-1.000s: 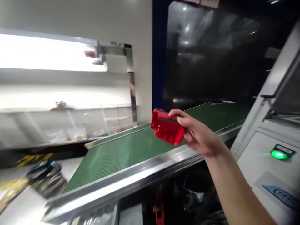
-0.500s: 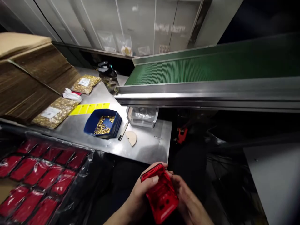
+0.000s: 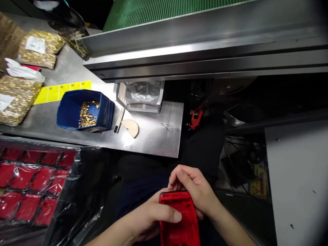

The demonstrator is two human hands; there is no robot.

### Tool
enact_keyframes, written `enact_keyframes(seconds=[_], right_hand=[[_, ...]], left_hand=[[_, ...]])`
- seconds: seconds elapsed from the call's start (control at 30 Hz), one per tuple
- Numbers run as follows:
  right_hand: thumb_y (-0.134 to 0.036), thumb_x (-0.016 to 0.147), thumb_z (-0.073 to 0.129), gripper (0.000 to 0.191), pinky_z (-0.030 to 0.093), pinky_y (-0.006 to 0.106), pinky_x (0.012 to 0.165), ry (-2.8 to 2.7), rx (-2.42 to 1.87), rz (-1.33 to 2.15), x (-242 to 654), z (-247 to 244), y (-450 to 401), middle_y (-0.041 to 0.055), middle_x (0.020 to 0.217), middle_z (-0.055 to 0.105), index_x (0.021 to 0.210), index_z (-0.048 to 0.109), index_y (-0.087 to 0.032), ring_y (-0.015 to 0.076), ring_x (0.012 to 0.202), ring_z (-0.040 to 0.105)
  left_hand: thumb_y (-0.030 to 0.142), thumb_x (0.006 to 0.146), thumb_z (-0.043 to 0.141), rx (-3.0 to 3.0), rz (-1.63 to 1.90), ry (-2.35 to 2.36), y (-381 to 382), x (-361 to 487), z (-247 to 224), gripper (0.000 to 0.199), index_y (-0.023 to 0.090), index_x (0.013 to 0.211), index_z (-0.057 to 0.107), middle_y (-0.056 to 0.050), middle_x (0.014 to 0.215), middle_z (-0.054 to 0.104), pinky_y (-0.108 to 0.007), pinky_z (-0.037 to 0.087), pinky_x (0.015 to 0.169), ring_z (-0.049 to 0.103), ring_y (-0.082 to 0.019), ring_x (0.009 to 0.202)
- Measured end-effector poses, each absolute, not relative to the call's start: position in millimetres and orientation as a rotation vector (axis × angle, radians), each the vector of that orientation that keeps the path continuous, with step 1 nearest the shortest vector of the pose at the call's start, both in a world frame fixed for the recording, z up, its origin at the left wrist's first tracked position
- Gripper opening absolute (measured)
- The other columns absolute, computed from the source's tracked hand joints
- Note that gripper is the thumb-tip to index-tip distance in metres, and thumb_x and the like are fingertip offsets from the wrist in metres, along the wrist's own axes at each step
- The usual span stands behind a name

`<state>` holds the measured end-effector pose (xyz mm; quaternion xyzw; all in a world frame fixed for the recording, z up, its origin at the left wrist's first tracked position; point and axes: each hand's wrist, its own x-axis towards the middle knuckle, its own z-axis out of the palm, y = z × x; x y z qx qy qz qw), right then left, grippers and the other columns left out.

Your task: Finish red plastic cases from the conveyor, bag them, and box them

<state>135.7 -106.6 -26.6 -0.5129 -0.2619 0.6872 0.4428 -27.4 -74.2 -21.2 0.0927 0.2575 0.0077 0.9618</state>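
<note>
My left hand (image 3: 156,216) grips a red plastic housing (image 3: 183,227), its thumb pressed on the hollow inner face. The housing has a black rim at its top edge and tilts toward me; its lower end runs out of the picture. Against its upper right corner rests my right hand (image 3: 196,189), fingers curled in and thumb over them. What those fingers hold, if anything, is hidden. Ahead on the metal table stands a blue bin (image 3: 70,109) with small brass-coloured pieces (image 3: 88,114) inside.
A grey bin (image 3: 145,107), a knife (image 3: 119,120) and a half-round tan piece (image 3: 131,127) lie on the table (image 3: 153,143). Above runs a conveyor's metal rail (image 3: 192,44). Bagged brass pieces (image 3: 17,92) sit left. Wrapped red parts (image 3: 28,206) fill a lined box.
The view has tipped down and closer to the table. My right hand has moved from the housing's right side to its top corner and curled its fingers. The housing now stands straighter.
</note>
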Motion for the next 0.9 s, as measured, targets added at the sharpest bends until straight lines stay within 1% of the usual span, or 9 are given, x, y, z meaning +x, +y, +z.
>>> enact_keyframes(seconds=[0.13,0.23,0.43,0.5,0.6,0.67,0.8,0.87,0.9], right_hand=[[-0.050,0.107,0.049,0.046,0.050,0.027,0.069,-0.637,-1.224,1.707,140.1,-30.9,-110.7,0.0058,0.081,0.071,0.082,0.069,-0.016,0.0158,0.073,0.065],[-0.049,0.107,0.048,0.047,0.049,0.028,0.072,-0.649,-1.244,1.643,143.3,-31.5,-112.0,0.0045,0.078,0.067,0.075,0.063,-0.017,0.0159,0.074,0.063],[-0.049,0.107,0.047,0.050,0.036,0.025,0.059,-0.614,-1.520,1.368,138.7,-38.6,-117.2,-0.0027,0.064,0.047,0.067,0.047,-0.020,0.0110,0.061,0.043],[-0.049,0.108,0.046,0.050,0.037,0.025,0.059,-0.586,-1.523,1.368,137.4,-39.1,-117.5,-0.0021,0.066,0.048,0.067,0.049,-0.020,0.0113,0.062,0.045],[-0.049,0.108,0.045,0.049,0.044,0.027,0.065,-0.524,-1.406,1.476,137.0,-37.1,-116.3,0.0026,0.073,0.063,0.074,0.062,-0.019,0.0145,0.068,0.058],[-0.049,0.108,0.045,0.049,0.046,0.028,0.066,-0.521,-1.376,1.504,137.5,-35.8,-116.0,0.0039,0.074,0.067,0.075,0.065,-0.018,0.0157,0.069,0.061],[-0.048,0.108,0.046,0.049,0.040,0.026,0.061,-0.600,-1.505,1.371,138.5,-36.6,-118.1,-0.0007,0.067,0.055,0.069,0.054,-0.020,0.0123,0.063,0.051],[-0.048,0.108,0.045,0.049,0.036,0.026,0.059,-0.630,-1.571,1.306,138.8,-37.0,-119.0,-0.0023,0.066,0.048,0.068,0.049,-0.020,0.0115,0.061,0.045],[-0.048,0.109,0.045,0.049,0.037,0.026,0.059,-0.637,-1.578,1.303,138.8,-36.8,-119.1,-0.0022,0.067,0.048,0.069,0.049,-0.020,0.0115,0.061,0.045]], left_hand=[[0.019,0.074,0.075,0.164,0.018,0.528,-71.5,-23.7,-23.2,0.042,0.010,0.115,0.078,-0.017,0.101,0.078,-0.027,0.058,0.081,0.075,-0.021,0.085],[0.018,0.074,0.075,0.158,0.004,0.508,-68.3,-19.7,-24.1,0.043,0.009,0.116,0.076,-0.017,0.102,0.078,-0.029,0.058,0.084,0.075,-0.022,0.089],[0.018,0.075,0.078,0.081,-0.008,0.549,-63.8,-18.2,-26.4,0.045,0.015,0.120,0.071,-0.011,0.101,0.075,-0.031,0.055,0.088,0.073,-0.024,0.095],[0.019,0.075,0.079,0.066,-0.020,0.559,-63.9,-19.1,-28.0,0.043,0.015,0.117,0.072,-0.010,0.100,0.074,-0.031,0.055,0.088,0.072,-0.024,0.094],[0.020,0.076,0.080,0.065,-0.032,0.564,-64.1,-19.7,-30.1,0.040,0.012,0.114,0.073,-0.012,0.101,0.074,-0.031,0.054,0.089,0.072,-0.023,0.092],[0.020,0.076,0.079,0.065,-0.032,0.566,-63.5,-19.3,-30.4,0.042,0.012,0.117,0.073,-0.013,0.101,0.074,-0.031,0.055,0.089,0.072,-0.022,0.092],[0.020,0.078,0.080,0.041,-0.016,0.554,-61.7,-18.0,-28.7,0.047,0.014,0.123,0.071,-0.011,0.100,0.074,-0.027,0.054,0.086,0.070,-0.018,0.088],[0.020,0.078,0.080,0.037,-0.017,0.545,-61.5,-18.1,-28.0,0.047,0.014,0.123,0.071,-0.011,0.101,0.074,-0.027,0.053,0.086,0.070,-0.018,0.089],[0.020,0.078,0.079,0.041,-0.017,0.543,-61.7,-18.3,-27.9,0.046,0.014,0.123,0.071,-0.011,0.101,0.074,-0.027,0.053,0.086,0.070,-0.019,0.090]])
